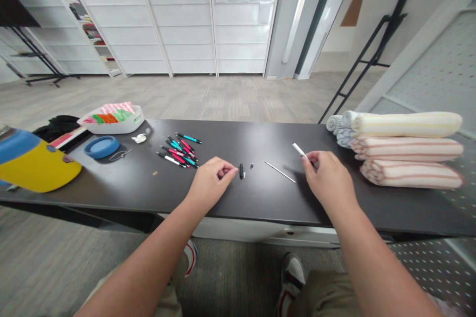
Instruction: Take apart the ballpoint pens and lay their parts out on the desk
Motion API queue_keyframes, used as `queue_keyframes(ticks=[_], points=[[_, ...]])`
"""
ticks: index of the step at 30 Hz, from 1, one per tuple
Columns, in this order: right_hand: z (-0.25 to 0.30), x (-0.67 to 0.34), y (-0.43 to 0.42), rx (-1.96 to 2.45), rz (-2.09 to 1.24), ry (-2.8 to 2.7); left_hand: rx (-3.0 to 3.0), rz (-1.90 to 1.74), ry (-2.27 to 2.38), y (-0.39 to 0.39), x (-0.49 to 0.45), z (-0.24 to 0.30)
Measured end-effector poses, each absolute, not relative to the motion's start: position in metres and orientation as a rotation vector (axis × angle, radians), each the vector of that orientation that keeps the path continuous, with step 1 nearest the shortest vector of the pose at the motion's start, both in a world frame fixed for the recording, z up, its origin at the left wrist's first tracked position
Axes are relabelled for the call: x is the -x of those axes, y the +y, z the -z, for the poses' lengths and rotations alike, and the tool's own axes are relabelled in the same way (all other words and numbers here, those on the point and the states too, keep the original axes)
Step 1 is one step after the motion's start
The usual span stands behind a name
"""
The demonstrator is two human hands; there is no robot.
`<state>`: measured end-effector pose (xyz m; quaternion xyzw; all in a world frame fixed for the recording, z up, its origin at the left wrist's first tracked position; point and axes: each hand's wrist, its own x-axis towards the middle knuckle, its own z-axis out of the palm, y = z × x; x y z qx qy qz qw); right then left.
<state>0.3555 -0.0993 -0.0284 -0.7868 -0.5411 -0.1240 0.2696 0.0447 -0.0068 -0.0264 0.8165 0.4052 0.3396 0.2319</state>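
Observation:
My right hand (pixel 329 178) grips a white pen barrel (pixel 298 149), which sticks out past the fingertips toward the upper left. My left hand (pixel 215 176) is closed in a pinch low over the dark table; whatever lies between its fingertips, if anything, is too small to make out. Just right of those fingertips lies a short black pen part (pixel 241 171). Beside it sits a tiny metal pen piece (pixel 252 165). A thin pen refill (pixel 280 172) lies slanted on the table between my hands.
Several click pens (pixel 180 151) in red, teal, black and white lie piled on the table (pixel 238 203). Farther left are a blue round lid (pixel 101 146), a white basket (pixel 136 121) of colourful packets and a yellow-and-blue visor (pixel 40 168). Rolled towels (pixel 409 148) are stacked at right.

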Motion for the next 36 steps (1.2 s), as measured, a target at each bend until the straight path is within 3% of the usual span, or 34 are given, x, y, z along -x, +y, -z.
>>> queue_keyframes(ticks=[8, 14, 17, 23, 29, 36], points=[[0.026, -0.262, -0.104, 1.468, -0.022, -1.828, -1.666, -0.941, 0.757, -0.030, -0.060, 0.027], [0.028, -0.245, -0.101, 1.265, -0.125, -1.945, -1.468, -0.994, 0.652, -0.032, -0.065, 0.031], [0.025, -0.259, -0.100, 1.372, -0.078, -1.909, -1.326, -1.029, 0.644, -0.030, -0.064, 0.029], [0.037, -0.312, -0.088, 1.890, 0.346, -1.720, -1.118, -0.934, 0.614, -0.031, -0.066, 0.025], [0.048, -0.321, -0.090, 2.015, 0.217, -1.825, -1.173, -0.891, 0.624, -0.031, -0.065, 0.024], [0.046, -0.315, -0.089, 2.102, 0.295, -1.868, -1.171, -0.943, 0.649, -0.030, -0.066, 0.026]])
